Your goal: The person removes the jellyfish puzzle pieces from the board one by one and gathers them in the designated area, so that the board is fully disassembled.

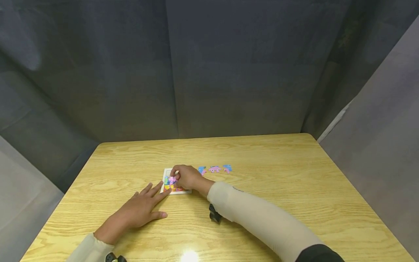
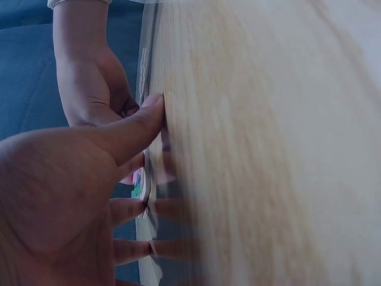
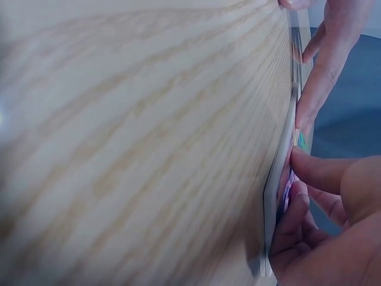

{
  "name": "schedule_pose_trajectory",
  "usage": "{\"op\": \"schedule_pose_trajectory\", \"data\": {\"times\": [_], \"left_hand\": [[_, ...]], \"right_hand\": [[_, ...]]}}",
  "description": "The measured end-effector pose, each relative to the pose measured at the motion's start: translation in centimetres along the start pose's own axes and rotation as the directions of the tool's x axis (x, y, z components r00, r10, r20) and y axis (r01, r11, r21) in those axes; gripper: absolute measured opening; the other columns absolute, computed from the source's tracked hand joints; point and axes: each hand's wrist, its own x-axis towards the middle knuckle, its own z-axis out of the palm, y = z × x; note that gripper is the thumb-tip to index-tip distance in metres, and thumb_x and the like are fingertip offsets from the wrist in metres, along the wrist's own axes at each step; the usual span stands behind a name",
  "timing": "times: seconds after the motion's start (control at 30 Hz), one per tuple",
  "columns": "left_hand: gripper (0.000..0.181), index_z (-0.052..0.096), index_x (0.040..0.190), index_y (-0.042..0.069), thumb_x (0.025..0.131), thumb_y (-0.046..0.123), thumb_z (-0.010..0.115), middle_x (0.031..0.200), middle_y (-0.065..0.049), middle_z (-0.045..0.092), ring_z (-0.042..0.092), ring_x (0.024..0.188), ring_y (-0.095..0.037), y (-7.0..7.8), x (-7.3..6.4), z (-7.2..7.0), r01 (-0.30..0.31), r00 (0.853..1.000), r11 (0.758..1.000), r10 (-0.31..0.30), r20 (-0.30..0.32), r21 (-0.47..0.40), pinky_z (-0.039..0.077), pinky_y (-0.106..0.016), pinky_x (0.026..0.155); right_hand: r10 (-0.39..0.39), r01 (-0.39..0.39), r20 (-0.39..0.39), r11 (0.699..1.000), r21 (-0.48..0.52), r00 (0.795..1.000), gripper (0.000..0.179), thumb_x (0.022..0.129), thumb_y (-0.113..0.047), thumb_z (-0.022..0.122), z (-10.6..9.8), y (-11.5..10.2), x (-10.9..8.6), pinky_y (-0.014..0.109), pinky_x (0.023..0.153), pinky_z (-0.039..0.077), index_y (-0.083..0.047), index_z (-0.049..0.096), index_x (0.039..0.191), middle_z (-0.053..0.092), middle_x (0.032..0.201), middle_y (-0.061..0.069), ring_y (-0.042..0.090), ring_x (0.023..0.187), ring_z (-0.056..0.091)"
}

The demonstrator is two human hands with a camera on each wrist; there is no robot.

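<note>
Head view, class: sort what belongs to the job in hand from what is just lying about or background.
Part of the job:
white-framed, multicoloured rectangular jigsaw puzzle
three flat pink-and-blue jigsaw pieces beside it

Background:
yellow wood-grain table
dark grey cloth curtain
black wrist-worn devices

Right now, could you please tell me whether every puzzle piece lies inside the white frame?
No, three puzzle pieces lie on the wooden table outside the white frame.
</note>
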Motion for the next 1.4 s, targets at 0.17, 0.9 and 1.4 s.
{"op": "schedule_pose_trajectory", "data": {"times": [0.17,0.9,1.4], "left_hand": [[0.077,0.04,0.161,0.022,0.097,0.06,0.06,0.17,-0.016,0.023,0.024,0.15,-0.056,-0.09,0.04,0.08,-0.003,1.0,1.0,0.003,-0.002,0.003,0.032,-0.083,0.101],[0.078,0.037,0.162,0.023,0.098,0.062,0.059,0.17,-0.018,0.022,0.024,0.149,-0.058,-0.2,0.03,0.18,-0.022,1.0,1.0,0.022,-0.013,0.011,0.032,-0.084,0.1],[0.077,0.04,0.16,0.021,0.097,0.06,0.06,0.169,-0.018,0.023,0.026,0.148,-0.057,0.0,-0.1,-0.11,-0.015,1.0,1.0,0.015,-0.01,0.01,0.033,-0.084,0.1]], "right_hand": [[-0.013,0.013,-0.003,1.0,-0.012,1.0,0.031,0.089,-0.004,0.079,-0.01,-0.07,-0.12,0.02,0.061,0.052,-0.015,0.065,0.115,0.062,0.091,0.0,0.012,0.066,0.064],[-0.054,0.054,-0.054,0.999,-0.008,0.997,0.022,0.096,-0.009,0.073,0.45,-0.21,0.03,0.019,0.057,0.049,-0.017,0.067,0.116,0.066,0.093,-0.004,0.008,0.064,0.062],[-0.019,0.02,-0.101,1.0,0.008,0.995,0.009,0.098,-0.01,0.071,0.63,-0.22,0.5,0.016,0.045,0.043,-0.015,0.07,0.106,0.064,0.084,-0.007,0.006,0.053,0.054]]}}
